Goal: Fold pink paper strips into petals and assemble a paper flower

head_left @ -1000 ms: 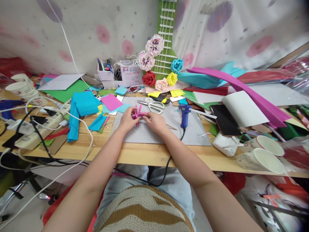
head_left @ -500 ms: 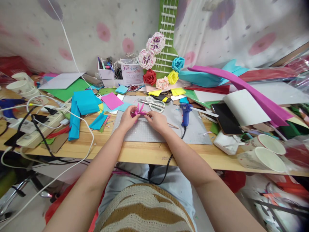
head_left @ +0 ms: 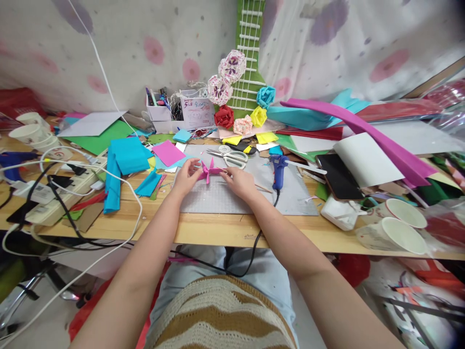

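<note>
A small pink paper flower (head_left: 208, 171), with narrow pointed petals spread apart, is held up over the grey cutting mat (head_left: 225, 204). My right hand (head_left: 240, 181) pinches it from the right, thumb and fingertips closed at the end of a petal or its stem; the exact grip is partly hidden. At the flower's left, my left hand (head_left: 188, 177) has its fingers apart and slightly curled, thumb tip close to the left petal. Whether it touches the petal is unclear. Behind the hands lie white-handled scissors (head_left: 234, 157). A thin wooden stick (head_left: 263, 188) lies right of my right hand.
A blue glue gun (head_left: 278, 175) with its cord rests on the mat's right side. Blue crepe paper (head_left: 127, 155) and a power strip (head_left: 65, 186) lie left. Paper cups (head_left: 392, 236) and a phone (head_left: 339, 177) stand right. Finished paper flowers (head_left: 223, 117) are at the back.
My left hand has eased left from the flower and its fingers have spread. The petals have turned and show more widely. My right hand keeps nearly the same place.
</note>
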`<state>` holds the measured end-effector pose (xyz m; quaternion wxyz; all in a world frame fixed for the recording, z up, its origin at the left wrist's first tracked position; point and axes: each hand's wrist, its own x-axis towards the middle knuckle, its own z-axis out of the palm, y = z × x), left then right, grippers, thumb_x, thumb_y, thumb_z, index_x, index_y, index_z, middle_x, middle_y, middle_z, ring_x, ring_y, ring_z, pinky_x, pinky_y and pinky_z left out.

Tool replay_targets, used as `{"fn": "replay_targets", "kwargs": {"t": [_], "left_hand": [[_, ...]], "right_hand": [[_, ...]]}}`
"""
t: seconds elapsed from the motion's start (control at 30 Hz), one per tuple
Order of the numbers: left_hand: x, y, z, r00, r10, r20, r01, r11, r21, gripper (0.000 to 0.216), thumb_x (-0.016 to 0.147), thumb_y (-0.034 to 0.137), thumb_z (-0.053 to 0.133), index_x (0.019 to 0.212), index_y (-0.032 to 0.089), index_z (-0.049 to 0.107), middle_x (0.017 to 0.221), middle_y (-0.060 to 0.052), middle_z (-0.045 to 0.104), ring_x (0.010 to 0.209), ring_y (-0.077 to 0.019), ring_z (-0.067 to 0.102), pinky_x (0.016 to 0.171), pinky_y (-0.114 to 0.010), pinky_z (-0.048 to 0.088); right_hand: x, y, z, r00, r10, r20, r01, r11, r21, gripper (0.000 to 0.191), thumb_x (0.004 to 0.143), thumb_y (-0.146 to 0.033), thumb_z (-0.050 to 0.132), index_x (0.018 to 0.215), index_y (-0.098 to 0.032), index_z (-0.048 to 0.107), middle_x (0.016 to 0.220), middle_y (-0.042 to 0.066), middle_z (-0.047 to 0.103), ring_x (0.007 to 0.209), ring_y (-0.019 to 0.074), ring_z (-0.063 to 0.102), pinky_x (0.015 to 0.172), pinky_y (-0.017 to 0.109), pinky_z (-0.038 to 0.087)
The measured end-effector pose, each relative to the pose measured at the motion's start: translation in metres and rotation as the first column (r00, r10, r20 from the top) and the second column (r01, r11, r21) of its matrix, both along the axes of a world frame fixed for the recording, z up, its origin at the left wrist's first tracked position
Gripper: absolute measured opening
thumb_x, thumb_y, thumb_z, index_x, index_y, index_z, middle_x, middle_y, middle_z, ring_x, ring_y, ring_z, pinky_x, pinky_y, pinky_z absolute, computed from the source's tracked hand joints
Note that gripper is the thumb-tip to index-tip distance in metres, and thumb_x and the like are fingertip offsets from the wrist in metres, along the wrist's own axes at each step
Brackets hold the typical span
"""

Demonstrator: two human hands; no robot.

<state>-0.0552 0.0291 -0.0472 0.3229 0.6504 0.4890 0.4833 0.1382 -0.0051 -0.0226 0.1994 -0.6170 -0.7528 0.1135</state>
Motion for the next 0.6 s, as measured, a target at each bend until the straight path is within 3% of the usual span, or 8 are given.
{"fn": "replay_targets", "kwargs": {"t": [0.1,0.2,0.4,0.6], "left_hand": [[-0.001,-0.003,-0.001,0.997,-0.056,-0.053,0.055,0.998,-0.034,0.035,0.072,0.02,0.055,0.107,0.02,0.05,0.102,-0.005,0.059,0.079,-0.0112,0.057,0.072,-0.026,0.047],[0.002,-0.005,-0.006,0.992,-0.094,-0.083,0.093,0.996,-0.017,0.045,0.068,0.014,0.056,0.111,0.021,0.046,0.104,-0.004,0.056,0.079,-0.0102,0.056,0.073,-0.026,0.046],[0.005,-0.004,-0.01,0.982,0.036,-0.185,-0.033,0.999,0.021,0.047,0.064,0.017,0.064,0.108,0.021,0.045,0.078,0.003,0.052,0.07,-0.0102,0.053,0.067,-0.024,0.044],[0.009,-0.003,-0.008,0.978,0.062,-0.198,-0.053,0.997,0.047,0.038,0.071,0.011,0.053,0.106,0.022,0.043,0.076,0.004,0.053,0.07,-0.011,0.054,0.069,-0.026,0.043]], "right_hand": [[-0.008,-0.007,-0.001,0.998,0.004,-0.067,0.001,0.997,0.075,0.032,0.089,-0.041,0.039,0.11,-0.023,0.055,0.102,0.004,0.066,0.092,0.0185,0.06,0.073,0.027,0.04],[-0.022,-0.014,0.0,0.993,0.094,-0.077,-0.086,0.991,0.099,0.036,0.084,-0.042,0.046,0.114,-0.021,0.049,0.097,0.003,0.066,0.087,0.0178,0.06,0.071,0.026,0.04],[-0.039,-0.01,-0.004,0.986,0.165,0.002,-0.165,0.983,0.084,0.039,0.081,-0.032,0.049,0.117,-0.019,0.045,0.112,0.008,0.061,0.094,0.0192,0.057,0.07,0.027,0.04],[-0.032,-0.009,-0.002,0.992,0.111,-0.066,-0.105,0.99,0.095,0.031,0.082,-0.023,0.043,0.113,-0.02,0.044,0.107,0.005,0.063,0.093,0.019,0.059,0.069,0.028,0.041]]}}
